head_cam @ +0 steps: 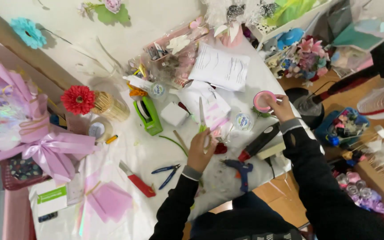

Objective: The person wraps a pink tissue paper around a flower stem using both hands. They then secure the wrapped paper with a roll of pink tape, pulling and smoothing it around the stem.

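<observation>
My left hand [200,151] grips a pair of green-handled scissors [202,116] with the blades pointing away from me, over the white table [147,153]. Just beside the blades lies a pink and white wrapped piece [216,116]. My right hand [282,109] reaches to the table's far right edge and holds a pink ribbon roll [263,101] by its rim. Both arms wear black sleeves with grey cuffs.
Around the hands lie a blue glue gun [242,169], a black and red tool [259,141], blue pliers [167,172], a red box cutter [138,180], a green tape dispenser [148,114], a printed paper sheet [220,69] and a red artificial flower [78,99]. A pink bouquet [27,129] fills the left.
</observation>
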